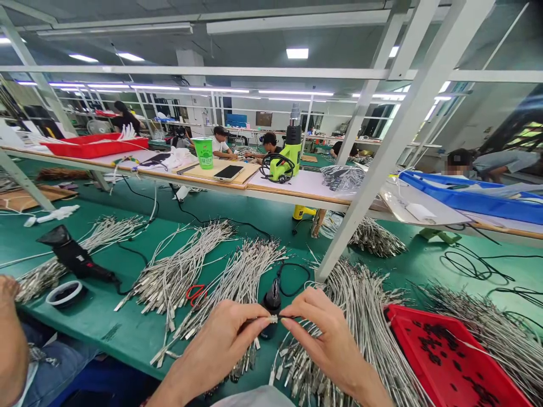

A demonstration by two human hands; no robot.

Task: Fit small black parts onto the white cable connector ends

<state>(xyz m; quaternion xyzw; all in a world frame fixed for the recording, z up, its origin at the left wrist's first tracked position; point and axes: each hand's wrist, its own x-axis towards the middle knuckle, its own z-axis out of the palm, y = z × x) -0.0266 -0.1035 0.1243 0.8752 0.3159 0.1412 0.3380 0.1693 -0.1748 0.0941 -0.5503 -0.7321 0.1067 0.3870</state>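
My left hand (224, 339) and my right hand (326, 333) meet low in the middle of the view. Both pinch the ends of one thin white cable with a small metal connector (274, 319) between their fingertips. Just behind them a black heat gun (272, 302) stands nozzle-up on the green table (127, 328). Bundles of white cables with metal connectors (237, 277) lie fanned out under and around my hands. Red-handled scissors (195, 293) rest among the cables to the left.
A red tray (445, 362) with small black pieces sits at the lower right. A white frame post (382, 158) slants up from the table. A shelf holds a green cup (205, 152), a phone (228, 172) and a yellow-green heat gun (288, 158). A second black heat gun (72, 254) and a tape roll (65, 294) lie left. Someone's arm (11, 339) is at the left edge; people work behind.
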